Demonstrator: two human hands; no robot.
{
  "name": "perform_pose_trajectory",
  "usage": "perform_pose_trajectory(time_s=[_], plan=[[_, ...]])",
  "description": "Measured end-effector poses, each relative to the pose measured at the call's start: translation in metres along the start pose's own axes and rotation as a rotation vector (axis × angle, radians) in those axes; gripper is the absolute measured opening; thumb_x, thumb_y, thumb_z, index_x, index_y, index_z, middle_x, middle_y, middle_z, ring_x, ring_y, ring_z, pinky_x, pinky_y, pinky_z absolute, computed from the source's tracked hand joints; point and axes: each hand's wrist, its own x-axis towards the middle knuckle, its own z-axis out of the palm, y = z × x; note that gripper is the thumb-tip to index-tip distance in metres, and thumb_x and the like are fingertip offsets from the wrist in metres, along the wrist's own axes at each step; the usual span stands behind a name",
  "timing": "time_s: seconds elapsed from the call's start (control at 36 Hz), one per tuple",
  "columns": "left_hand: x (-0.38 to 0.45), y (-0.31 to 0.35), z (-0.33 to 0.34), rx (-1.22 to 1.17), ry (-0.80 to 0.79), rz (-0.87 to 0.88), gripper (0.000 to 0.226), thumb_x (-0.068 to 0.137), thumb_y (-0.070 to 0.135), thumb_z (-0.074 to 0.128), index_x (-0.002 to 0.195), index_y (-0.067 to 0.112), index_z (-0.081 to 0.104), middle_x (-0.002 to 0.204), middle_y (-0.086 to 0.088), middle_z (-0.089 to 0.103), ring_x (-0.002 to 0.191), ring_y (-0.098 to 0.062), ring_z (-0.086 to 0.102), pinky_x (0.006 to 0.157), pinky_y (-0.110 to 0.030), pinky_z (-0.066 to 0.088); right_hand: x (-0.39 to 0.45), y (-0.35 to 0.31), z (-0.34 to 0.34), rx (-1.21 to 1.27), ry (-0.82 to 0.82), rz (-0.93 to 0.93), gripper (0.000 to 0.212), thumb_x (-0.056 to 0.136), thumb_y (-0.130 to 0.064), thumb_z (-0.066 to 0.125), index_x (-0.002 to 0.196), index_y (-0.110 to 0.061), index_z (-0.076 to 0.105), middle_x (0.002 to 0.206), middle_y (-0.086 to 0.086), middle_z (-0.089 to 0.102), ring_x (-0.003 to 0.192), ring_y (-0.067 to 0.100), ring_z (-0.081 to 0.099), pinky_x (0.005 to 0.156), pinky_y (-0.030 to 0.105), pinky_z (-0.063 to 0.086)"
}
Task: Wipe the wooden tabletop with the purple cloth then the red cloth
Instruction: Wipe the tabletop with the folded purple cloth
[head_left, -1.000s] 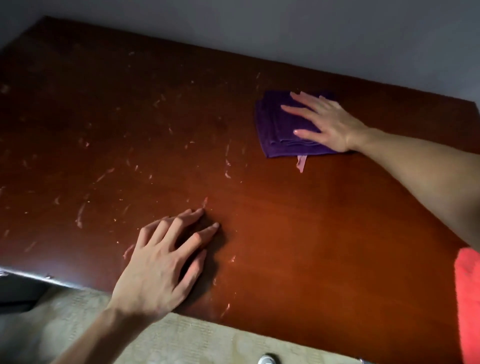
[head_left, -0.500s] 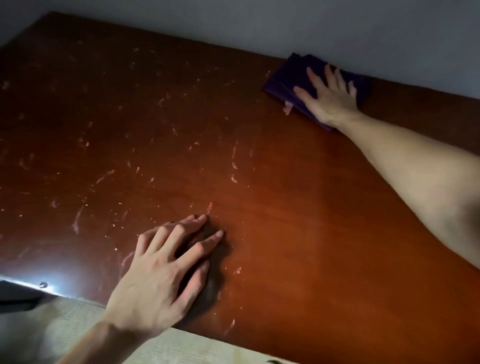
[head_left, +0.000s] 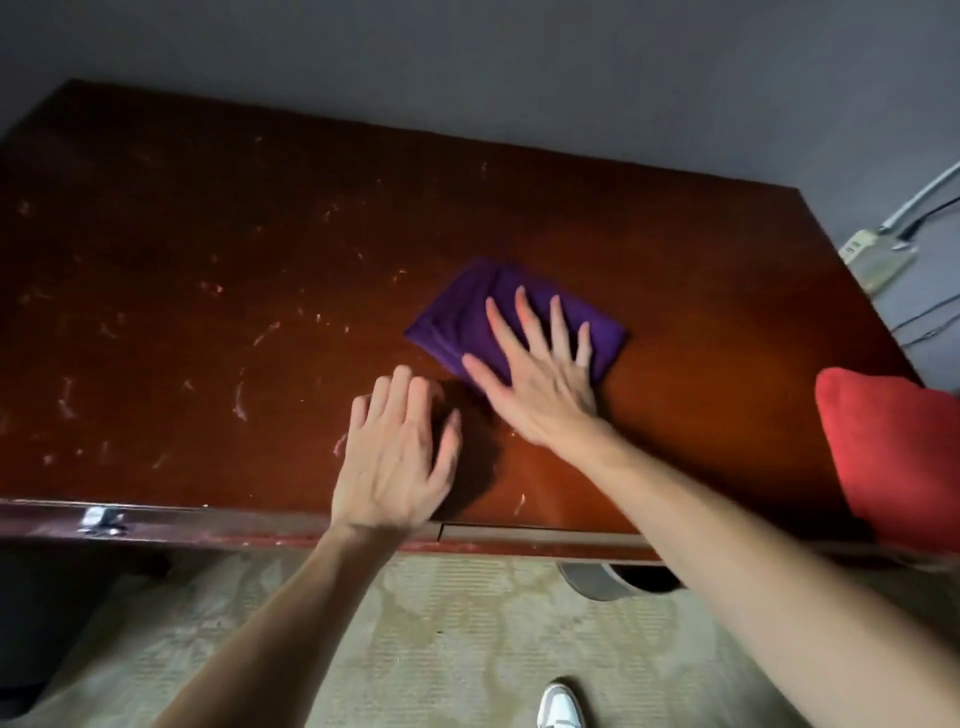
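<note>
The right hand (head_left: 540, 371) lay flat with the fingers spread wide, palm pressing the folded purple cloth (head_left: 511, 319) near the middle of the wooden tabletop (head_left: 260, 291). The left hand (head_left: 397, 457) rested open at 7 o'clock from the cloth, fingers together, gripping nothing. The red cloth (head_left: 893, 457) lay at 3 o'clock, on the table's right edge. Both forearms were stretched forward.

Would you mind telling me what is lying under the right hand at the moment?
The right hand lies flat, fingers spread, on the folded purple cloth, which rests on the wooden tabletop. The wood beneath the cloth is covered, so any marks there cannot be seen.
</note>
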Motion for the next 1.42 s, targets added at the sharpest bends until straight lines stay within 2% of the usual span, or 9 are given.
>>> perform_pose_trajectory(time_s=[0.08,0.25,0.36,0.5,0.67,0.92,1.03,1.14,1.42], plan=[[-0.002,-0.007,-0.014,-0.11,0.081,-0.016,0.013,0.096,0.029,0.049,0.095,0.017,0.043,0.095,-0.006,0.044,0.083,-0.023,0.037,0.072,-0.038,0.028,-0.052,-0.021,0.002,0.022,-0.028,-0.063,0.083,0.084,-0.077,0.005,0.161,-0.046,0.003,0.173,-0.009,-0.004,0.159,0.031,-0.007,0.124,0.062,0.0],[-0.007,-0.063,-0.049,0.049,-0.077,0.015,0.034,0.092,0.038,0.04,0.104,0.009,0.052,0.103,-0.014,0.048,0.089,-0.03,0.043,0.077,-0.044,0.031,-0.1,-0.027,0.012,-0.051,-0.006,-0.259,0.07,0.099,-0.069,0.019,0.163,-0.04,0.014,0.173,-0.006,0.009,0.159,0.036,0.005,0.121,0.066,0.012],[0.002,-0.105,-0.064,0.152,-0.153,-0.02,0.047,0.091,0.041,0.036,0.124,0.011,0.054,0.114,-0.016,0.05,0.099,-0.035,0.047,0.084,-0.05,0.037,-0.081,-0.013,0.006,-0.078,-0.078,-0.4,0.071,0.098,-0.072,0.02,0.162,-0.045,0.003,0.173,-0.01,-0.001,0.159,0.029,-0.007,0.124,0.062,0.005],[-0.001,-0.131,-0.063,0.198,-0.228,0.012,0.052,0.097,0.043,0.032,0.139,0.018,0.05,0.125,-0.01,0.05,0.107,-0.031,0.05,0.092,-0.048,0.035,-0.031,0.008,-0.005,-0.092,-0.141,-0.597,0.07,0.098,-0.072,0.031,0.16,-0.049,0.007,0.172,-0.015,-0.007,0.158,0.018,-0.014,0.127,0.051,-0.006],[-0.002,-0.131,-0.061,0.183,-0.266,0.007,0.048,0.099,0.042,0.032,0.141,0.027,0.051,0.138,-0.001,0.05,0.112,-0.026,0.052,0.095,-0.046,0.036,0.047,0.019,-0.013,-0.106,-0.166,-0.717,0.071,0.097,-0.073,0.03,0.16,-0.049,0.011,0.171,-0.017,-0.004,0.159,0.015,-0.009,0.128,0.053,0.003],[0.001,-0.133,-0.063,0.134,-0.331,-0.051,0.046,0.102,0.041,0.032,0.144,0.032,0.049,0.143,0.004,0.048,0.118,-0.019,0.051,0.099,-0.042,0.035,0.181,0.025,-0.02,-0.101,-0.179,-0.642,0.068,0.096,-0.075,0.024,0.159,-0.053,0.009,0.172,-0.017,-0.001,0.159,0.015,-0.005,0.126,0.048,0.001],[0.003,-0.134,-0.064,0.104,-0.363,-0.072,0.047,0.101,0.041,0.034,0.144,0.034,0.05,0.146,0.005,0.048,0.124,-0.017,0.052,0.1,-0.041,0.035,0.241,0.022,-0.021,-0.06,-0.16,-0.526,0.069,0.094,-0.078,0.019,0.158,-0.055,0.009,0.171,-0.017,0.001,0.159,0.015,-0.003,0.127,0.05,0.001],[0.005,-0.134,-0.064,0.073,-0.354,-0.076,0.048,0.099,0.039,0.034,0.144,0.033,0.051,0.148,0.006,0.048,0.126,-0.015,0.051,0.099,-0.038,0.034,0.293,0.019,-0.024,-0.039,-0.142,-0.424,0.063,0.1,-0.073,0.025,0.158,-0.055,0.009,0.172,-0.015,0.002,0.159,0.017,-0.002,0.127,0.051,0.0],[0.003,-0.135,-0.061,0.057,-0.292,-0.063,0.048,0.099,0.039,0.036,0.144,0.034,0.052,0.15,0.008,0.047,0.13,-0.011,0.049,0.099,-0.035,0.033,0.328,0.002,-0.021,0.023,-0.08,-0.141,0.071,0.096,-0.079,0.017,0.16,-0.049,0.009,0.173,-0.008,0.002,0.159,0.022,-0.002,0.126,0.053,-0.004]])
